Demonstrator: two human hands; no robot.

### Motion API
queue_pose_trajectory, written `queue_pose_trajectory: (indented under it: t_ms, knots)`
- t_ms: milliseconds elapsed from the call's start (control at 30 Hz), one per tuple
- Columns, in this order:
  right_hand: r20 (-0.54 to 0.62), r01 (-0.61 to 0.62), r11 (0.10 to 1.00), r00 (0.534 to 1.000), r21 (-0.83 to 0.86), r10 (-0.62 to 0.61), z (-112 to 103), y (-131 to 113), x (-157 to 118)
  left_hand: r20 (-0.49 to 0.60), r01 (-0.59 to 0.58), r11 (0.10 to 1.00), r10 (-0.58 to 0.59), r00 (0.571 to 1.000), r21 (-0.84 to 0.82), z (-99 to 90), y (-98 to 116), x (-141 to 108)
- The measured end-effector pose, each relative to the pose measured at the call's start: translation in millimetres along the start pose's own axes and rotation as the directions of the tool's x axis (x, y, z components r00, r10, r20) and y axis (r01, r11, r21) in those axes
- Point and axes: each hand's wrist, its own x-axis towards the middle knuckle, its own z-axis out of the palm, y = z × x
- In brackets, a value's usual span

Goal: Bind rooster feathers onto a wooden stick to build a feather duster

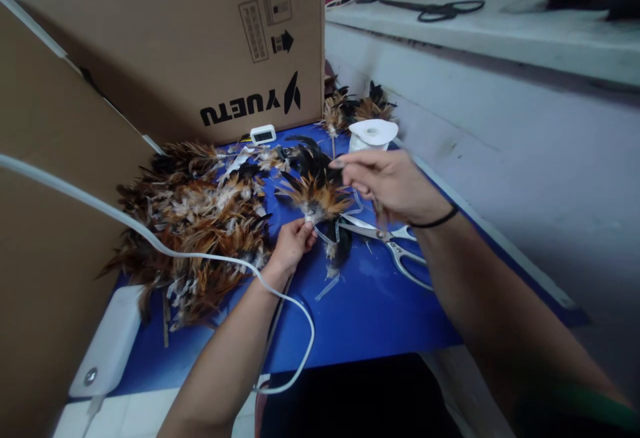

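Blue tabletop [370, 331], smooth and slightly glossy, fills mid-frame in the head view; plain brown cardboard box [165, 45] upper left, chipped pale ledge [550, 45] upper right. Feather bunch [325, 197] sits at frame centre, fanned upward, pale base pinched between thumb and fingers of left hand [294, 245]. Right hand [385, 181] is raised just right of it, fingers drawn in close to the thumb; blur there, so can't tell whether anything is between them.

Step looks like binding the base, judging by the clear strip [326, 238] curling off it. To do it well: keep the left pinch low and firm, pull the strip taut, lay turns flat over the quills, trap no soft tips.

Materials: bunch is rust-orange, wispy, with darker tips. Feather pile [200, 225], left of centre, is shaggy, brown mixed with white fluff. Strip is thin, see-through, springy-looking. Metal scissors [395, 248] lie right of centre, shiny, loop-handled; good to keep the strip clear of those blades. White roll [373, 131] above them is round, flat-topped. White cable [200, 254], smooth, loops across lower left, passing over the left forearm; could snag.
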Motion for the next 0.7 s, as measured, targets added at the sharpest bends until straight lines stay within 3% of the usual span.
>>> queue_pose_trajectory:
  t_ms: [100, 200, 367, 467, 567, 700]
  knots:
    - [0.346, 0.161, 0.918, 0.938, -0.363, -0.028, 16, -5, 4, 0.002, -0.021, 0.999, 0.021, 1.0, 0.027, 0.7, 1, -1]
    - [0.545, 0.312, 0.761, 0.836, -0.569, 0.065, 32, -2, 11, -0.009, -0.018, 0.999, 0.019, 1.0, 0.041, 1.0, 2, -1]
    - [0.605, 0.464, 0.484, 0.775, -0.742, 0.183, 45, 4, 18, -0.004, -0.019, 1.0, 0.019, 1.0, 0.023, 2.8, 2, -1]
    - [0.619, 0.516, 0.386, 0.754, -0.765, 0.219, 48, 3, 19, -0.017, -0.026, 1.0, 0.026, 1.0, 0.01, 4.2, 3, -1]
    - [0.63, 0.54, 0.353, 0.744, -0.764, 0.225, 50, 1, 20, -0.034, -0.019, 1.0, 0.019, 0.999, -0.005, 4.8, 3, -2]
    - [0.641, 0.525, 0.397, 0.722, -0.753, 0.26, 51, -2, 24, -0.018, -0.019, 1.0, 0.018, 1.0, -0.016, 4.1, 4, -2]
